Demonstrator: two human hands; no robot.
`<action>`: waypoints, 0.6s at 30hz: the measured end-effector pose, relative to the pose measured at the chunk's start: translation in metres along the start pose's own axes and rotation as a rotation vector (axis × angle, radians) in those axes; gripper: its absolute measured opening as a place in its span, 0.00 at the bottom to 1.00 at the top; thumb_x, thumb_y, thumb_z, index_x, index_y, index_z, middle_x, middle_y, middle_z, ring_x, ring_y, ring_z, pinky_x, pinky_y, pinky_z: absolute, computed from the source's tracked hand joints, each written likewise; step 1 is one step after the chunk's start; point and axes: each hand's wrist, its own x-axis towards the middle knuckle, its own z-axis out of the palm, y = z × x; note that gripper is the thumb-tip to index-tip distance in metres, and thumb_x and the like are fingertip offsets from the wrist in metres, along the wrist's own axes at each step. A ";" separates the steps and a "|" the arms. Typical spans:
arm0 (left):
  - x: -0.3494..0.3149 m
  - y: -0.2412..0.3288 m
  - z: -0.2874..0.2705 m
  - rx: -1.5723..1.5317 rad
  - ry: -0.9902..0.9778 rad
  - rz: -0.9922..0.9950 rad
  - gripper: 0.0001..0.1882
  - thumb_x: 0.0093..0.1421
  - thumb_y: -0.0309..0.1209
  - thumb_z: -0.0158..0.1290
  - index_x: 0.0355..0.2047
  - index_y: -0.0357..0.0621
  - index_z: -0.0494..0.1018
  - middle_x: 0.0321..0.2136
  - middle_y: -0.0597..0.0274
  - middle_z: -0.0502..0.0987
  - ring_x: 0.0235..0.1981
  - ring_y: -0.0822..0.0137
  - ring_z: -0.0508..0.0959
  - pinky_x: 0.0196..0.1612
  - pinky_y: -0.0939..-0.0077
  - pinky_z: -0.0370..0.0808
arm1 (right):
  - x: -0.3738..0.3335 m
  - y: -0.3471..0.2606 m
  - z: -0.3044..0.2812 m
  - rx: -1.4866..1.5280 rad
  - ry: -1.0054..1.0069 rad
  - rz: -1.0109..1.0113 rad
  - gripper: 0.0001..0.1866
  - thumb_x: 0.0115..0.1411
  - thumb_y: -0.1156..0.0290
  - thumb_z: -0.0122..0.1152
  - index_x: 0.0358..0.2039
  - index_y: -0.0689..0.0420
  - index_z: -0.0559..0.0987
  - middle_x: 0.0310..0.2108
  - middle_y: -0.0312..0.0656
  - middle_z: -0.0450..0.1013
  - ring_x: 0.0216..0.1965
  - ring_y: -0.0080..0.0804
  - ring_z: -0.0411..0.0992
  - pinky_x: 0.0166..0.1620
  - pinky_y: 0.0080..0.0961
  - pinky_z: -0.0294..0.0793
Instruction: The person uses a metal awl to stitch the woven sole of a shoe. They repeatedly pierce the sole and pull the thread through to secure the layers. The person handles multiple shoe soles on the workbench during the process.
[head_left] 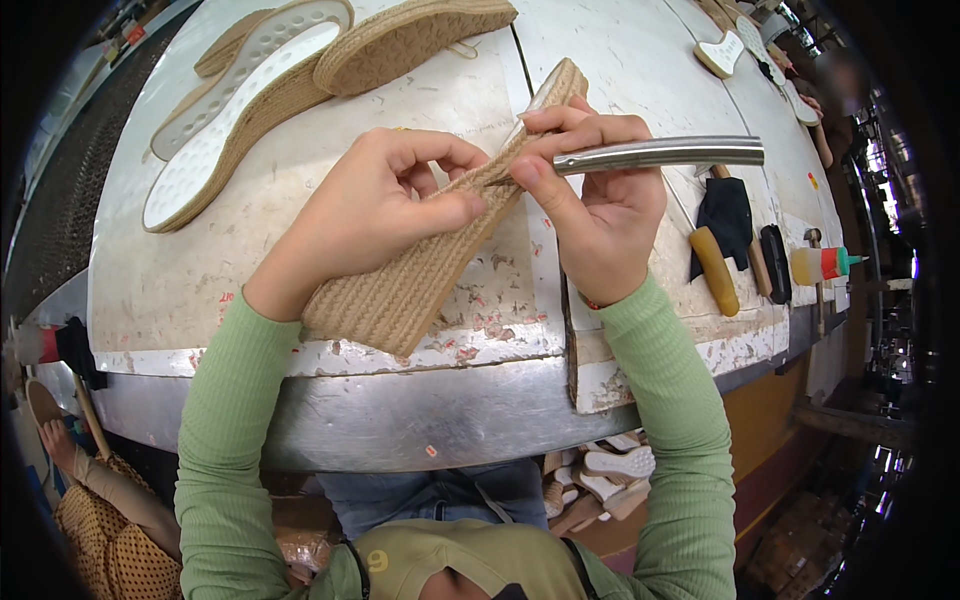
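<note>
A wedge shoe sole (pixel 400 285) wrapped in braided tan jute lies tilted across the middle, its thick end near the table's front edge. My left hand (pixel 385 205) holds its side, thumb and fingers pressed on the braid. My right hand (pixel 605 195) grips a slim, silver metal tool (pixel 660 153) with a rounded, grooved handle sticking out to the right. The tool's dark, narrow tip meets the braid beside my left thumb; its exact shape is hard to make out. My right fingers also rest against the sole's narrow end.
More jute wedge soles (pixel 245 120) with white tops lie at the far left. To the right are a yellow handle (pixel 713 272), a black cloth (pixel 725 215), a black-handled tool (pixel 774 262) and a glue bottle (pixel 815 265). Soles (pixel 610 475) are piled below the table; another person's arm (pixel 125 495) shows at lower left.
</note>
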 end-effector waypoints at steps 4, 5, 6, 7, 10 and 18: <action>0.000 -0.002 0.002 -0.049 0.016 -0.001 0.16 0.53 0.33 0.58 0.39 0.37 0.78 0.15 0.77 0.67 0.17 0.86 0.62 0.22 0.87 0.58 | 0.002 -0.006 0.001 0.221 0.060 0.138 0.13 0.54 0.79 0.65 0.37 0.59 0.71 0.31 0.36 0.74 0.45 0.31 0.72 0.62 0.41 0.56; 0.000 -0.002 0.002 -0.061 0.029 0.008 0.16 0.52 0.34 0.57 0.39 0.38 0.79 0.13 0.76 0.67 0.15 0.86 0.62 0.21 0.86 0.59 | 0.003 -0.006 0.001 0.158 0.031 0.100 0.12 0.54 0.79 0.65 0.36 0.59 0.71 0.31 0.36 0.74 0.45 0.31 0.72 0.62 0.41 0.56; 0.000 -0.002 0.001 -0.063 0.023 0.012 0.16 0.53 0.34 0.57 0.39 0.38 0.79 0.13 0.76 0.67 0.15 0.86 0.62 0.21 0.86 0.59 | 0.003 -0.007 -0.001 0.095 0.003 0.063 0.11 0.54 0.78 0.65 0.36 0.58 0.71 0.31 0.36 0.74 0.45 0.31 0.72 0.62 0.42 0.56; 0.001 -0.002 0.001 -0.066 0.015 0.014 0.15 0.53 0.34 0.57 0.39 0.38 0.78 0.13 0.76 0.67 0.15 0.86 0.62 0.21 0.87 0.59 | 0.003 -0.007 -0.003 0.032 -0.026 0.027 0.11 0.54 0.78 0.65 0.35 0.58 0.71 0.31 0.36 0.73 0.45 0.32 0.73 0.62 0.42 0.57; 0.003 -0.007 0.000 -0.086 0.007 0.034 0.15 0.53 0.33 0.56 0.40 0.37 0.78 0.14 0.76 0.68 0.16 0.86 0.63 0.22 0.87 0.59 | 0.004 -0.010 -0.007 -0.161 -0.196 -0.080 0.17 0.56 0.80 0.63 0.38 0.53 0.63 0.29 0.38 0.78 0.49 0.36 0.72 0.66 0.47 0.45; 0.000 -0.001 -0.003 -0.148 -0.014 0.025 0.15 0.54 0.31 0.55 0.40 0.34 0.77 0.19 0.72 0.71 0.18 0.85 0.64 0.22 0.86 0.61 | 0.015 -0.029 -0.015 -0.348 -0.322 -0.242 0.12 0.45 0.80 0.70 0.22 0.54 0.73 0.27 0.38 0.77 0.42 0.39 0.78 0.59 0.52 0.64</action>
